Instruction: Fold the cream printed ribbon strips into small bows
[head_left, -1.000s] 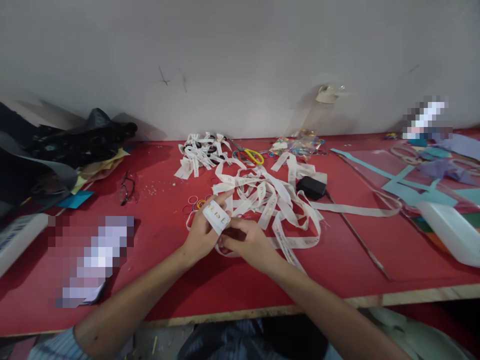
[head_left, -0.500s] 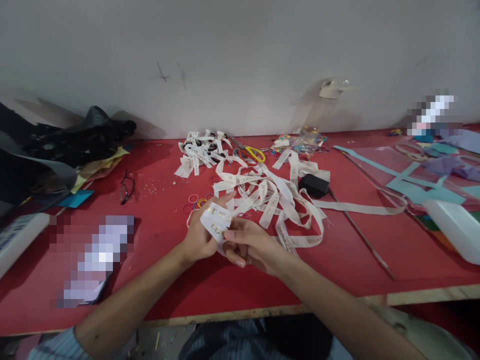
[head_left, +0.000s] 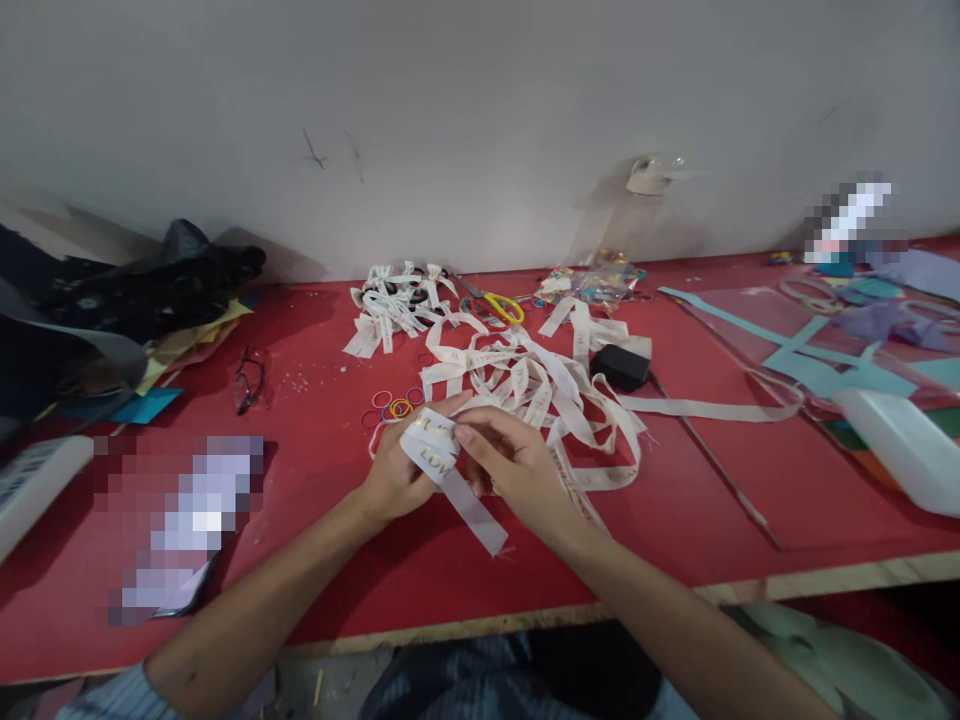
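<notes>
Ribbon (head_left: 427,452) is lying across left hand (head_left: 391,475) in overlapping layers, gold letters facing up; whether it is passing fully round the fingers, cannot tell; left hand is holding it, fingertips mostly hidden; right hand (head_left: 521,465) is pinching the layers' right edge narrowly, thumb on top; other right fingers are curling below, partly hidden; key relation: tail (head_left: 478,515) is running down and right from the layers, long axis slanting toward table's (head_left: 360,575) near edge; frayed tip is pointing toward the body, on the near side of the right fingers; right hand is thus sitting nearer the tip, left hand nearer the layers; beyond both hands, pile (head_left: 561,372) is spreading, more printed ribbon; bands (head_left: 401,406) are lying just past left hand; scissors (head_left: 505,308) are resting behind pile
</notes>
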